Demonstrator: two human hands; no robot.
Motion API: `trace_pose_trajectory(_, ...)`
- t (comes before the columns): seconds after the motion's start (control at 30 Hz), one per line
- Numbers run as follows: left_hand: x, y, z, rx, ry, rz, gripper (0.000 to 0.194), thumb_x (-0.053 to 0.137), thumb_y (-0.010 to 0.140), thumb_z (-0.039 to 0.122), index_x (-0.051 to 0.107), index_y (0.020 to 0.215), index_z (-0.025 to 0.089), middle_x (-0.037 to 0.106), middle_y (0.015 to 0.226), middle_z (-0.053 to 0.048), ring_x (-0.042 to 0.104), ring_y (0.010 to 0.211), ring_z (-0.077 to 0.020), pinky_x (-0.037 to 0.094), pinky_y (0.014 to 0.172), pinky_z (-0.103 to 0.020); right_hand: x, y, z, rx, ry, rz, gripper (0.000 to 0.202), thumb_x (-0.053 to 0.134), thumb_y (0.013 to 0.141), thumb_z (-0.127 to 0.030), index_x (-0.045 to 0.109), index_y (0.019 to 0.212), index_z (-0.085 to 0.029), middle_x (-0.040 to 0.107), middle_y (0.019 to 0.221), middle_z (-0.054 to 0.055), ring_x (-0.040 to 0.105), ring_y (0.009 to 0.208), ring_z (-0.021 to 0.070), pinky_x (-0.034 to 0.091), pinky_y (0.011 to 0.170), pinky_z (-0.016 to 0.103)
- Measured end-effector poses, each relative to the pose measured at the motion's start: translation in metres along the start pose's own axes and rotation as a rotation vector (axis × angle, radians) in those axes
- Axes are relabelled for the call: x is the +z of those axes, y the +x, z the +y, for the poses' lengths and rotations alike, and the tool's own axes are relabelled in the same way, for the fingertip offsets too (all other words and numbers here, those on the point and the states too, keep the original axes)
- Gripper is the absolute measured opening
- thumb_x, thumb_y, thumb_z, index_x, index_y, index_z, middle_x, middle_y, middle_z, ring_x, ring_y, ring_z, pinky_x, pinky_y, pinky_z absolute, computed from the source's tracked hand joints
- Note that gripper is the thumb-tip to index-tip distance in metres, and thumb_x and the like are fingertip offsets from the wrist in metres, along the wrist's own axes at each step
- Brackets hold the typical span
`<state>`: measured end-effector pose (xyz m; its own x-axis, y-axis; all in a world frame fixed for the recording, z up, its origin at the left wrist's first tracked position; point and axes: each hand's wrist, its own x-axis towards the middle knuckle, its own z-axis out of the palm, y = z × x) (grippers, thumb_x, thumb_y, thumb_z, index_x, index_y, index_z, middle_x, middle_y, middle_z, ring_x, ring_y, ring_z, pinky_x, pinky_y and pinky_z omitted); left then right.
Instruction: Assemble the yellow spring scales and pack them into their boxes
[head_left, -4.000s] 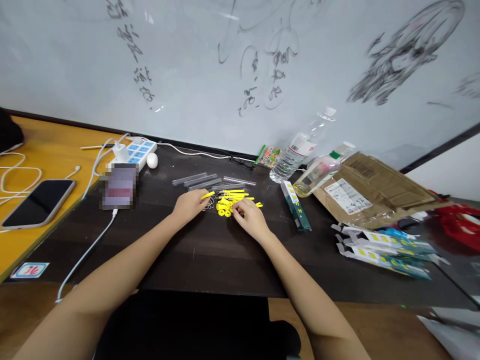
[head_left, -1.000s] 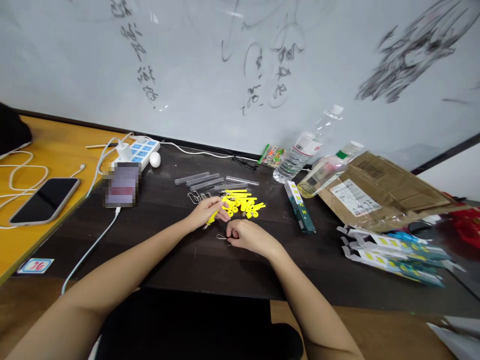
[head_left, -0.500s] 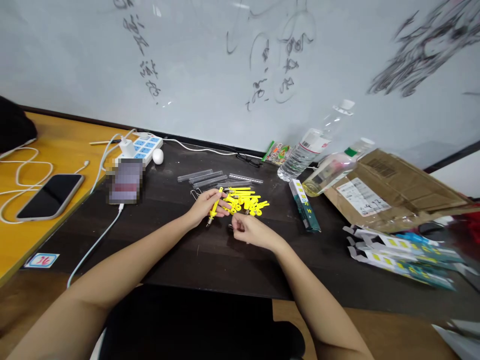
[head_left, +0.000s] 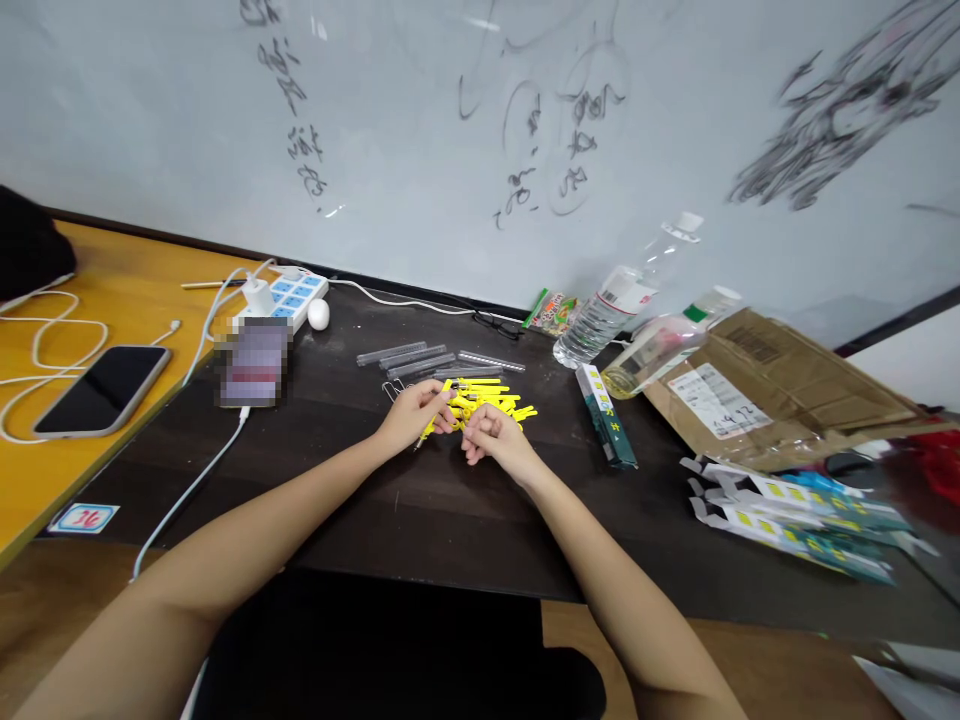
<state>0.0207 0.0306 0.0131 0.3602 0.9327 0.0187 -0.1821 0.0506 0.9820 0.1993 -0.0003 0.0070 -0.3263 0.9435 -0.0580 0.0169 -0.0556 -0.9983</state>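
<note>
Gently, I'd grip lightly with the left hand (head_left: 417, 414), its fingers clamped on a thin yellow stick with a metal tip (head_left: 428, 431) beside the heap of small yellow pieces (head_left: 504, 393), though I cannot tell if the curled right hand (head_left: 493, 440) holds anything.

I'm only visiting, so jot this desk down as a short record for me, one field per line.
Left hand: holds a slim yellow piece
Right hand: fingers curled beside the heap; contents unclear
Yellow heap: several pieces, partly hidden by the hands
Clear strips: lying behind the heap
Green box: on the desk, right of the heap
Bottles: two, near the whiteboard
Desk: dark surface
</note>
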Motion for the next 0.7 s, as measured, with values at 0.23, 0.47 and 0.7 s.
trace_pose_trajectory(0.23,0.001,0.0,-0.002,0.021,0.045,-0.027,0.037,0.064,0.079,0.046,0.056,0.092,0.012,0.064,0.058,0.0,0.063,0.048,-0.0114,0.052,0.049,-0.021,0.003,-0.002,-0.005,0.041,0.16,-0.027,0.037,0.071,0.073,-0.04,0.043,0.088,-0.021,0.068,0.065,-0.003,0.063,0.052,0.0101,0.055,0.052,0.023)
trace_pose_trajectory(0.47,0.002,0.0,-0.006,0.051,0.069,-0.052,0.032,0.063,0.08,0.043,0.055,0.087,0.013,0.063,0.057,0.0,0.061,0.047,-0.0104,0.051,0.047,-0.021,0.004,-0.002,-0.005,0.013,0.244,-0.04,0.033,0.064,0.072,-0.024,0.039,0.095,-0.025,0.063,0.068,-0.007,0.06,0.053,0.0099,0.053,0.052,0.026)
trace_pose_trajectory(0.7,-0.002,0.0,-0.012,0.101,0.193,-0.12,0.032,0.058,0.082,0.047,0.054,0.087,0.015,0.052,0.049,0.006,0.05,0.037,-0.006,0.045,0.042,-0.017,0.006,-0.003,-0.008,0.12,0.28,-0.038,0.019,0.05,0.071,-0.021,0.039,0.086,-0.025,0.04,0.056,-0.011,0.023,0.037,0.0038,0.016,0.033,0.013)
